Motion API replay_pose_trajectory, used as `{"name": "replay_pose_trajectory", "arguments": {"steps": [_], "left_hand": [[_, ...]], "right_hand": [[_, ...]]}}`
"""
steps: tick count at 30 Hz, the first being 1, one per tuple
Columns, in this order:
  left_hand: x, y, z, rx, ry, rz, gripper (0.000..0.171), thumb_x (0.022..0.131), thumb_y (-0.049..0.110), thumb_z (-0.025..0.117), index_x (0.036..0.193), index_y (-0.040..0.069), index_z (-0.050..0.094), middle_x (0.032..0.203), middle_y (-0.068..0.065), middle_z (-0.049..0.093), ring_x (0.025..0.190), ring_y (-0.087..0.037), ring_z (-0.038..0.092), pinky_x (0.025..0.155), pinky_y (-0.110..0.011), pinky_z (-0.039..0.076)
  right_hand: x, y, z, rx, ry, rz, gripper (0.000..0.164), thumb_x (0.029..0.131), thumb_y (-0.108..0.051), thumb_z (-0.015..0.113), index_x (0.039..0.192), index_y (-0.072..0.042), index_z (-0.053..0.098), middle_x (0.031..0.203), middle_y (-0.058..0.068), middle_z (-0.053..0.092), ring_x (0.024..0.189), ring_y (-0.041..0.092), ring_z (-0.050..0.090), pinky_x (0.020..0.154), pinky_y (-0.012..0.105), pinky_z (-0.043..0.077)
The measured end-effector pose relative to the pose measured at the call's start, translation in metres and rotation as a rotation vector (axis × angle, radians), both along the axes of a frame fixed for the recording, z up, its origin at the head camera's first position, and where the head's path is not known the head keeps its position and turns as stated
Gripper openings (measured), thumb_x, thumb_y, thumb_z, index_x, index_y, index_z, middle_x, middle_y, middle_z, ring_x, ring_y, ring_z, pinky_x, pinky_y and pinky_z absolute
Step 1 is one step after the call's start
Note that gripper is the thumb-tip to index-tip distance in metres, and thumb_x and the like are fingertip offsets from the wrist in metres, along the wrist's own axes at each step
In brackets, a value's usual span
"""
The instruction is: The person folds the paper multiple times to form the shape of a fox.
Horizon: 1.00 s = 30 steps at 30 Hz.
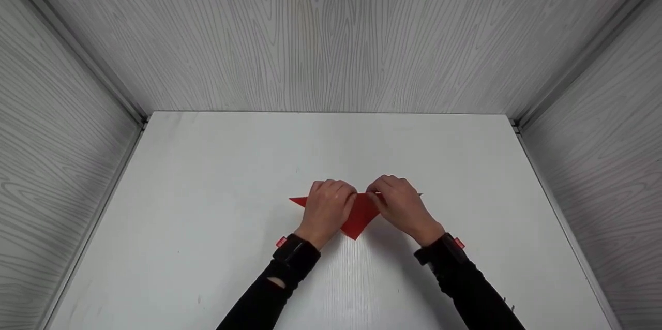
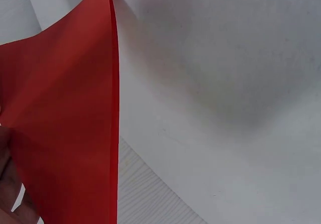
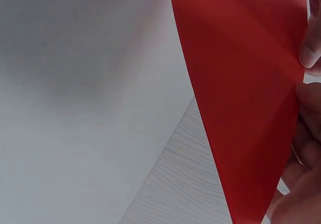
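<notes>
A sheet of red paper [image 1: 360, 216], folded into a triangle, is held between both hands with one corner pointing toward the person. My left hand [image 1: 328, 208] pinches its upper edge left of the middle, and a pointed corner sticks out beyond that hand. Close beside it, my right hand [image 1: 403, 208] pinches the same edge right of the middle. The right wrist view shows the thumbs near each other on the edge of the red paper [image 3: 235, 83]. In the left wrist view, the red paper [image 2: 70, 108] bows a little, its long side showing two layers close together.
Beneath the hands lies a white tabletop [image 1: 217, 164], with shadows of the hands and arms on it. Grey wood-grain panels [image 1: 331, 35] stand at the back and on both sides. Black bands [image 1: 297, 255] with red tags circle both wrists.
</notes>
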<state>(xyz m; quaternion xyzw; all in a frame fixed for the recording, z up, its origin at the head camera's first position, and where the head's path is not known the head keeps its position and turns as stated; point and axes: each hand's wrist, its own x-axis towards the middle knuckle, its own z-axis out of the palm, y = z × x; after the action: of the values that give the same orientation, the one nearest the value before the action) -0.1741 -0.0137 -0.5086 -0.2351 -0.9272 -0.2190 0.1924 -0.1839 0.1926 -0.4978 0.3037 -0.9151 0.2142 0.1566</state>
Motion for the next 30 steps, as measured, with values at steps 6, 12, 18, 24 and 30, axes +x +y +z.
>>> {"name": "replay_pose_trajectory", "arguments": {"steps": [6,12,18,24,30], "left_hand": [[0.001,0.000,0.002,0.005,-0.001,0.000,0.011,0.096,0.026,0.075,0.101,0.017,0.078,0.096,0.001,0.077,0.095,-0.018,0.070,0.087,-0.037,0.052],[0.000,-0.005,0.000,0.004,0.009,-0.003,0.007,0.096,0.022,0.074,0.098,0.016,0.078,0.092,0.001,0.077,0.092,-0.019,0.070,0.084,-0.039,0.052],[-0.001,-0.013,-0.002,-0.002,0.011,0.003,0.005,0.097,0.019,0.073,0.097,0.016,0.078,0.091,0.000,0.076,0.091,-0.019,0.070,0.083,-0.039,0.053],[0.000,-0.018,-0.001,-0.005,0.009,0.006,0.006,0.096,0.019,0.074,0.098,0.016,0.078,0.091,0.000,0.077,0.090,-0.019,0.070,0.084,-0.040,0.053],[0.000,-0.023,-0.003,0.010,0.008,0.012,0.005,0.095,0.017,0.075,0.097,0.015,0.079,0.090,0.000,0.077,0.090,-0.019,0.070,0.084,-0.040,0.052]], "right_hand": [[0.000,0.000,-0.002,0.016,0.025,0.010,0.015,0.089,-0.006,0.081,0.101,-0.009,0.072,0.090,0.004,0.072,0.082,0.019,0.067,0.074,0.038,0.058],[0.000,0.004,-0.004,0.013,0.074,0.037,0.015,0.089,-0.005,0.080,0.100,-0.010,0.071,0.090,0.003,0.071,0.082,0.020,0.067,0.076,0.041,0.058],[-0.001,0.008,-0.002,0.026,0.064,0.041,0.015,0.090,-0.006,0.080,0.101,-0.010,0.071,0.091,0.002,0.072,0.082,0.019,0.068,0.078,0.041,0.058],[-0.002,0.010,-0.002,0.031,0.063,0.036,0.015,0.090,-0.006,0.080,0.101,-0.009,0.071,0.092,0.002,0.071,0.082,0.019,0.067,0.079,0.042,0.057],[-0.002,0.009,-0.003,0.036,0.066,0.040,0.014,0.091,-0.008,0.079,0.102,-0.011,0.070,0.092,0.002,0.071,0.082,0.019,0.067,0.080,0.042,0.057]]}}
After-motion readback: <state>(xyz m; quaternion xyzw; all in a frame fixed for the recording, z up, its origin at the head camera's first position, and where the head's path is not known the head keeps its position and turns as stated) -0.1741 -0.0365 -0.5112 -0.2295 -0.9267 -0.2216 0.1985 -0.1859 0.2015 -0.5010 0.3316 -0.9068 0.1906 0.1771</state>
